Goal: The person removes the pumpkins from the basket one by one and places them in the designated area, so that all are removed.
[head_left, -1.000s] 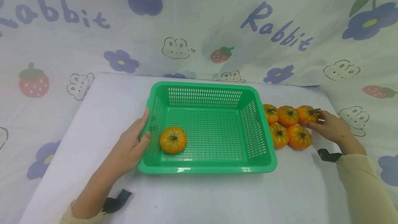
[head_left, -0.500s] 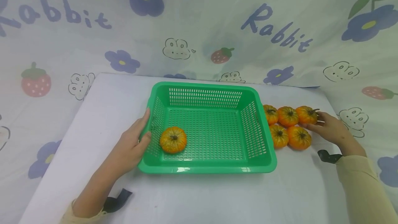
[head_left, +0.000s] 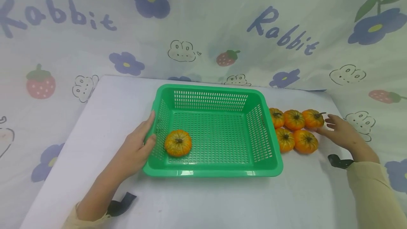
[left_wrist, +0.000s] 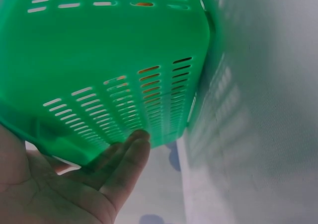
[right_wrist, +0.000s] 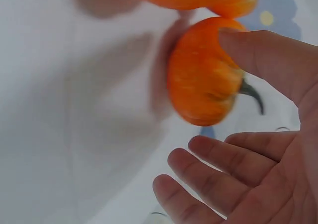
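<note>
In the head view a green plastic basket (head_left: 210, 173) with slotted walls stands mid-table, one small orange pumpkin (head_left: 178, 143) inside at its left. My left hand (head_left: 136, 147) holds the basket's left rim, thumb at the rim; the left wrist view shows its fingers (left_wrist: 130, 167) along the slotted outer wall. At right, my right hand (head_left: 344, 135) is beside the far-right pumpkin (head_left: 313, 118) of a small group, fingers spread and apart from it. In the right wrist view the thumb (right_wrist: 263, 55) overlaps that pumpkin (right_wrist: 201, 77); whether they touch I cannot tell.
Several more pumpkins (head_left: 306, 142) sit in two rows against the basket's right side, the nearest partly hidden by its rim. Behind the white table (head_left: 203, 204) hangs a printed cloth (head_left: 203, 17) with rabbits, flowers and strawberries.
My right hand has drawn back slightly to the right from the far-right pumpkin, its fingers spreading off it. The left hand keeps its place on the basket, and the pumpkins stay put.
</note>
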### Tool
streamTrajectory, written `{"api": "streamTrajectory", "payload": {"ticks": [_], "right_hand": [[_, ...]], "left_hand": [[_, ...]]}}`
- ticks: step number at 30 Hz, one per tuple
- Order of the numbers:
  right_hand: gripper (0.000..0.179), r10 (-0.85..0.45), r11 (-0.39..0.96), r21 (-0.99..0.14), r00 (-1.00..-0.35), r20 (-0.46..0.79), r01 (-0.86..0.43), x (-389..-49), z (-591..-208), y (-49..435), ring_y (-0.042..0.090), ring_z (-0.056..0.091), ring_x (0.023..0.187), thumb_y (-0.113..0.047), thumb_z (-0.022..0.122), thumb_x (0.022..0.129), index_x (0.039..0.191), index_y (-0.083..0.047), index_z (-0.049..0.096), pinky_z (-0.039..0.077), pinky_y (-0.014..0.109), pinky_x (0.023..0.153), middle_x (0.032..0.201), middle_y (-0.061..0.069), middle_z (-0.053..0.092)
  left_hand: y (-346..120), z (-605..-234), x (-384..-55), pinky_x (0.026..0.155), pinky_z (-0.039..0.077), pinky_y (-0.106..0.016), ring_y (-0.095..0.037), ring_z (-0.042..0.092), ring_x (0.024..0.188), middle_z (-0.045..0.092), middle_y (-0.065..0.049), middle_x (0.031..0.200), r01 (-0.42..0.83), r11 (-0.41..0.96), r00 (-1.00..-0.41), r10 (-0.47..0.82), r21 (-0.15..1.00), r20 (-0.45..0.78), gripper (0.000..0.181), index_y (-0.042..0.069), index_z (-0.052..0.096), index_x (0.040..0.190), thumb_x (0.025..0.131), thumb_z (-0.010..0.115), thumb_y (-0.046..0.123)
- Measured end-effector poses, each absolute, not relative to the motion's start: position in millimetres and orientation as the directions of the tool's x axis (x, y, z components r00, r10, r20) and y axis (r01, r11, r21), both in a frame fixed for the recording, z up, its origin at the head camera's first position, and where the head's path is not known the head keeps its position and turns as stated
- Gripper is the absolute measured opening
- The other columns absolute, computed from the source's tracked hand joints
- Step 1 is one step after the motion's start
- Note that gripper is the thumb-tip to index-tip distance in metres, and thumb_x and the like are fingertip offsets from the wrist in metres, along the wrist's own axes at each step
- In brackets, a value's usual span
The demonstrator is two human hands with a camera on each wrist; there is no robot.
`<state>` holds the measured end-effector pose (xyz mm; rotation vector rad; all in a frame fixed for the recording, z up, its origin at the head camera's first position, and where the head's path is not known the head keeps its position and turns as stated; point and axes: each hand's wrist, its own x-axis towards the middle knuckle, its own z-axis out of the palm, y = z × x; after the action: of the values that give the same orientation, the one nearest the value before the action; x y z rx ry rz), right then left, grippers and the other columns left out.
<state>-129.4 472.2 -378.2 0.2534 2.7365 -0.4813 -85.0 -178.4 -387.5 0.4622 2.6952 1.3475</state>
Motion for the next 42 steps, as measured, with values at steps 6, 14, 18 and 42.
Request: {"api": "streamTrajectory", "payload": {"ticks": [6,14,18,42], "right_hand": [[0.104,0.108,0.947,-0.257,-0.943,-0.315,0.194,-129.6,-361.6,461.1,0.066,0.036,0.131,-0.058,0.057,0.103,0.156,0.019,0.011,0.035,0.079,0.1,0.147,0.048,0.033],[0.097,0.028,0.963,-0.257,-0.974,-0.223,0.086,-134.7,-334.3,425.3,0.067,0.041,0.127,-0.051,0.061,0.103,0.16,0.012,0.015,0.039,0.077,0.096,0.15,0.044,0.036],[0.091,-0.066,0.964,-0.264,-0.988,-0.139,-0.028,-141.3,-316.6,392.5,0.066,0.045,0.124,-0.042,0.069,0.101,0.16,0.01,0.023,0.04,0.077,0.097,0.151,0.041,0.039],[0.081,-0.597,0.795,-0.188,-0.8,-0.067,-0.577,-156.8,-283.0,191.6,0.036,0.044,0.145,-0.033,0.076,0.097,0.161,-0.005,0.037,0.04,0.055,0.114,0.16,0.016,0.045]], "left_hand": [[-179.4,-388.4,-85.2,0.108,0.043,-0.059,-0.032,0.05,0.129,0.035,-0.021,0.163,0.214,0.57,-0.952,0.304,0.794,0.038,0.068,0.012,0.006,0.169,0.11,0.041,0.015],[-181.3,-389.6,-86.0,0.115,0.035,-0.062,-0.035,0.043,0.14,0.032,-0.021,0.165,0.202,0.578,-0.953,0.303,0.791,0.022,0.069,0.012,0.006,0.169,0.11,0.041,0.015],[-182.0,-390.6,-85.9,0.113,0.038,-0.061,-0.034,0.045,0.137,0.032,-0.021,0.165,0.201,0.573,-0.954,0.3,0.795,0.026,0.069,0.012,0.006,0.169,0.11,0.041,0.015],[-179.0,-388.7,-85.8,0.111,0.041,-0.059,-0.034,0.048,0.134,0.034,-0.021,0.164,0.213,0.529,-0.949,0.31,0.822,0.046,0.07,0.011,0.007,0.169,0.109,0.043,0.012]]}}
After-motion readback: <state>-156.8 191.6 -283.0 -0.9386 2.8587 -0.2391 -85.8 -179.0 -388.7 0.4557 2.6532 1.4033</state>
